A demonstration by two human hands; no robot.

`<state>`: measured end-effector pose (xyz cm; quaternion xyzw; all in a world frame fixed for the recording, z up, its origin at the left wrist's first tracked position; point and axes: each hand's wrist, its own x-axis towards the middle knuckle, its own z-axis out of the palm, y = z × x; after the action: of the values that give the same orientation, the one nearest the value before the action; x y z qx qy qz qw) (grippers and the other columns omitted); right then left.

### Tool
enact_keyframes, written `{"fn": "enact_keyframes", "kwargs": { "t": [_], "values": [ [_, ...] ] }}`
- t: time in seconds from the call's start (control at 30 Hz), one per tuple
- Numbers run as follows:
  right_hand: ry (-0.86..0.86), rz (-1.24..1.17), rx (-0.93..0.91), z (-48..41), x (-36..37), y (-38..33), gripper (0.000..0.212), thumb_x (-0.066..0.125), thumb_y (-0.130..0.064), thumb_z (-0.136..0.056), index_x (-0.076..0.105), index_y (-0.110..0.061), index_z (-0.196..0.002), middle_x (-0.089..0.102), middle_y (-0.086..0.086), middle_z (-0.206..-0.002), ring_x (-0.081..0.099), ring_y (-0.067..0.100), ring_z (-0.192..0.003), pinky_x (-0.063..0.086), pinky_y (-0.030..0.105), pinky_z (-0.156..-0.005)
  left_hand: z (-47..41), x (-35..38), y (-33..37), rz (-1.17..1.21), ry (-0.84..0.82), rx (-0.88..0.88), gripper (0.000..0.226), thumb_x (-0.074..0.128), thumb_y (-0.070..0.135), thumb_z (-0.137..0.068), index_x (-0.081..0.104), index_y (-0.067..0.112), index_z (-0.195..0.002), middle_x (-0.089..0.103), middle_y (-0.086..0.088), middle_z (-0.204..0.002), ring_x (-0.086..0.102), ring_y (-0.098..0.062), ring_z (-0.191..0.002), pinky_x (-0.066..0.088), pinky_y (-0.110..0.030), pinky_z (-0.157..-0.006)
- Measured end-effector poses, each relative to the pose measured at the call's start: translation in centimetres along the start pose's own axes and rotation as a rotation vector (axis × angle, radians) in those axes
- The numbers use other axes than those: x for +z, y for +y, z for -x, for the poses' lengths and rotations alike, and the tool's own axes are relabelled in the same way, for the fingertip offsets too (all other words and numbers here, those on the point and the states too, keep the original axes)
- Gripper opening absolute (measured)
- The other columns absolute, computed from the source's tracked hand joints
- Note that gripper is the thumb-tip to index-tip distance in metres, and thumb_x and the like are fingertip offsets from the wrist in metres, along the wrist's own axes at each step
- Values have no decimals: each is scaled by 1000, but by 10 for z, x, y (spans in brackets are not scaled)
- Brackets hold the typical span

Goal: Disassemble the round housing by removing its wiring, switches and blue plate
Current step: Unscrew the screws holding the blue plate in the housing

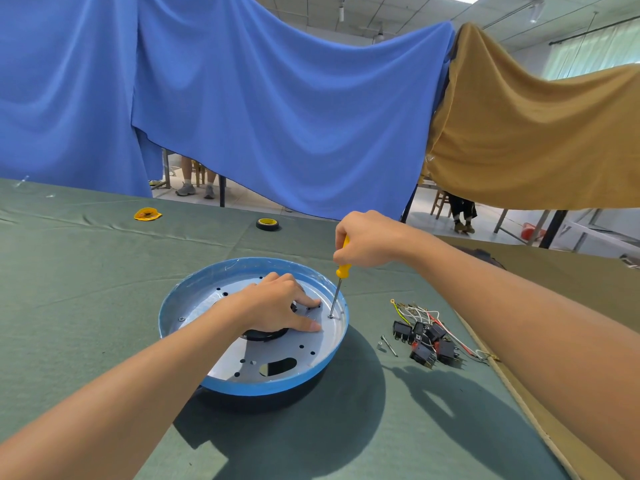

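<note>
Currently on the plate-removal step, judging by the layout: switches [424, 339] and wiring [420, 313] lie in one bundle on the tabletop [86, 306], at 3 o'clock from the round housing [277, 401] and apart from it. The blue plate [270, 388] sits in the housing.

Risks:
- The screwdriver [343, 270] shaft leans slightly, handle toward 1 o'clock. An off-axis push could make the tip climb out of the screw [330, 316] and skate across the plate. The left fingertips [313, 327] lie near, at 9 o'clock from the screw, in the likely slip path.
- A second screw [180, 319] shows at the plate's 9 o'clock edge. If the plate is pried before that one is out, it could bend or bind.
- Once freed, the small screw may roll on the sloped dish or drop through the plate's holes.

Pose:
- The right hand [367, 239] is curled in a fist round the yellow handle, wrist above the plate's 3 o'clock rim, tip seated on the screw.
- The left hand [277, 310] lies flat with fingers extended and grasps nothing. It presses on the plate near its centre to steady it, forearm entering from 7 o'clock.
</note>
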<state>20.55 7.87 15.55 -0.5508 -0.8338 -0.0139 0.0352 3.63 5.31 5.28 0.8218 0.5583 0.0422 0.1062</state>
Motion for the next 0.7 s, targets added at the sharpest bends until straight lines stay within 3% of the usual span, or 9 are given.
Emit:
{"fn": "enact_keyframes", "kwargs": {
  "t": [0.1,0.2,0.27,0.37,0.43,0.53,0.6,0.7],
  "values": [
    [-39,-10,5,-1,2,1,33,59,-39,-83,69,-10,-96,70,11,-93,66,25,-83,47,29,-59,0,0,0,-1,2,1,61,54,63,-86,44,41,-143,40,5,-137,32,-20,-123,33,-45,-106],
    [18,45,49,-3,4,4,52,50,-61,-88,58,-12,-73,59,5,-72,57,22,-70,41,32,-56,0,0,-1,8,6,-1,61,55,63,-86,44,42,-142,40,5,-137,31,-20,-124,32,-45,-107],
    [45,49,71,-2,4,4,51,50,-56,-91,48,-13,-63,49,3,-63,47,21,-61,34,30,-53,-1,1,-2,8,5,0,62,55,64,-85,44,42,-142,40,5,-137,31,-21,-125,32,-45,-107],
    [15,-25,76,-2,2,3,29,58,-31,-84,65,-2,-85,62,13,-75,46,22,-66,37,29,-56,-2,2,-3,8,12,2,62,56,64,-85,45,43,-141,41,5,-136,31,-21,-124,32,-46,-107],
    [-10,-68,72,-1,1,2,37,58,-32,-79,67,-2,-99,69,17,-92,48,21,-67,39,28,-56,-2,3,-4,12,16,4,62,56,64,-84,45,42,-141,41,5,-136,32,-21,-122,33,-46,-106],
    [-18,4,98,-2,3,2,45,55,-53,-84,60,-10,-75,61,8,-75,50,18,-64,36,29,-54,-3,2,-4,6,12,5,62,55,65,-84,45,42,-141,41,5,-136,31,-21,-122,32,-46,-106],
    [6,13,108,-1,3,3,50,53,-56,-88,51,-12,-65,51,3,-64,47,20,-62,33,30,-53,-3,2,-4,7,8,4,62,55,65,-85,45,42,-142,40,5,-137,31,-21,-123,32,-46,-106],
    [0,-73,67,0,1,3,27,64,-35,-84,68,-9,-85,65,10,-79,52,21,-72,40,29,-57,-3,2,-3,3,7,2,62,55,65,-85,44,42,-142,40,5,-138,31,-21,-123,32,-45,-106]
  ]
}}
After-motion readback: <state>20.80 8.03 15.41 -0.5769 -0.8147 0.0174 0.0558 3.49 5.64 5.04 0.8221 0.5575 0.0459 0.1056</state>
